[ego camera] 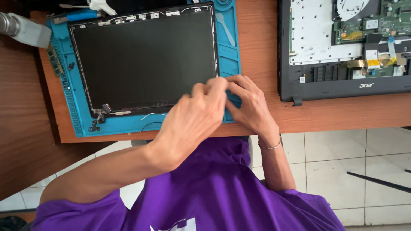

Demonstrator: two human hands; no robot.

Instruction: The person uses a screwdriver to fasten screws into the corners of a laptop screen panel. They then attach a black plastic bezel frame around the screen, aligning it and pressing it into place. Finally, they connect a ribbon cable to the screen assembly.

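— Where are the two hands right now?

— Both meet at the near right corner of the laptop screen panel (145,60). The left hand (195,117) reaches across from the left, and the right hand (250,105) comes in from the right with a thin bracelet (271,146) on its wrist.

— Are the fingers gripping anything?

— The left hand's fingers (214,87) are curled and bunched at the panel's corner edge, touching it. The right hand's fingers (239,81) are bent and press against the same corner, tips meeting those of the left. Whether either hand truly pinches the edge or just presses on it, I cannot tell; the left hand hides the contact.

— And where does the panel lie?

— Flat, dark face up, on a blue work mat (229,47) that sits on the wooden tabletop (257,38). Its bezel is off, with small metal parts and cables showing along the top edge and at the near left corner.

— What else is around?

— An opened laptop base (325,81) lies to the right on the same tabletop, well apart from the mat, its circuit board (385,19) exposed. A memory stick (55,62) rests at the mat's left edge. A blue-handled screwdriver (79,16) lies at the mat's far left corner. The person wears a purple shirt (214,192), and below is a white tiled floor (334,167).
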